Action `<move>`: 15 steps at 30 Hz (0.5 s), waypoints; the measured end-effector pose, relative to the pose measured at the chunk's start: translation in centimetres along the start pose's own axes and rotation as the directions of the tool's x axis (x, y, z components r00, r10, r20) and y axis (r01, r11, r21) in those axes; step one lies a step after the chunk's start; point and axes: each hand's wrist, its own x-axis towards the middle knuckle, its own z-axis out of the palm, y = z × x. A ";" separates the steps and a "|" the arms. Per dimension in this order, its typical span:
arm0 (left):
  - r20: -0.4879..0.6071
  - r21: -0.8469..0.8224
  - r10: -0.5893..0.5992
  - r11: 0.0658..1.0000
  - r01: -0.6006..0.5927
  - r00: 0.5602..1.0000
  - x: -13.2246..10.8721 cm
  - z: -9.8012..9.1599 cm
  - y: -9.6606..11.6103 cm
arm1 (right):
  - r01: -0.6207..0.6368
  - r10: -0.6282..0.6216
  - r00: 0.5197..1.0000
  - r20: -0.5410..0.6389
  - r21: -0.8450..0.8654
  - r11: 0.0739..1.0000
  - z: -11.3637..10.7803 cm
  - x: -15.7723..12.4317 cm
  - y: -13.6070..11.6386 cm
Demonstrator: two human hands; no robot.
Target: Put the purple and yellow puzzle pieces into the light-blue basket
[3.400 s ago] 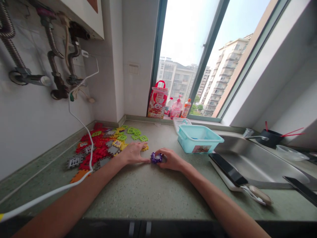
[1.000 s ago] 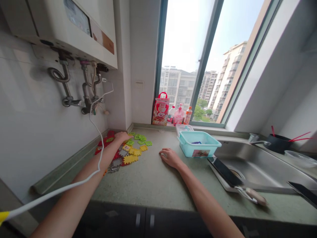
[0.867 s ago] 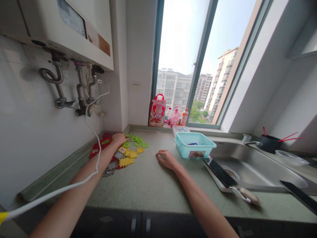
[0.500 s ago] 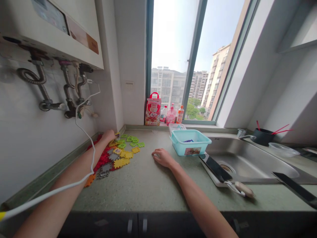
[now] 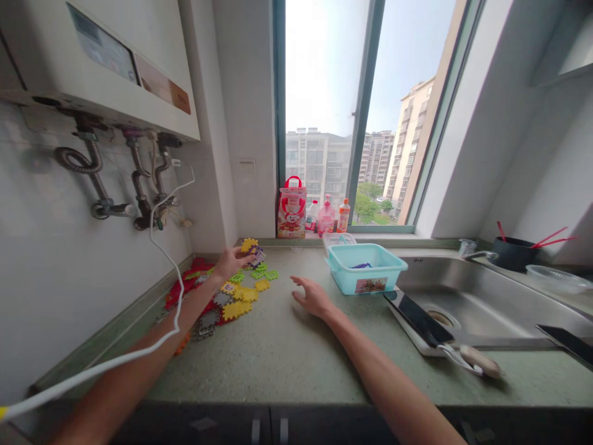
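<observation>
A pile of flat plastic interlocking pieces in red, yellow, green and grey lies on the green counter by the left wall. My left hand is lifted above the pile and pinches a few pieces, yellow and purple. My right hand hovers just over the counter to the right of the pile, fingers spread, holding nothing. A turquoise plastic box with something blue inside stands right of that hand.
A steel sink lies to the right, with a dark flat device and a utensil on its near edge. A red bag and bottles stand on the window sill. A white cable hangs over my left arm.
My left hand has risen from the pile with a few pieces pinched in it. My right hand has lifted off the counter and spread its fingers.
</observation>
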 end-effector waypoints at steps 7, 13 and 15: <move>0.187 -0.191 -0.047 0.978 0.083 0.981 -7.5 11.6 -3.2 | -0.258 0.195 0.966 0.170 0.635 0.728 1.0 0.4 -1.6; 0.219 -0.192 -0.101 0.971 0.144 0.970 -7.7 11.1 -4.5 | -0.303 0.233 0.953 0.194 0.554 0.776 1.3 0.1 -1.9; 0.250 -0.175 -0.058 0.979 0.104 0.966 -7.8 10.8 -4.3 | -0.276 0.235 0.961 0.146 0.527 0.804 1.6 0.1 -2.0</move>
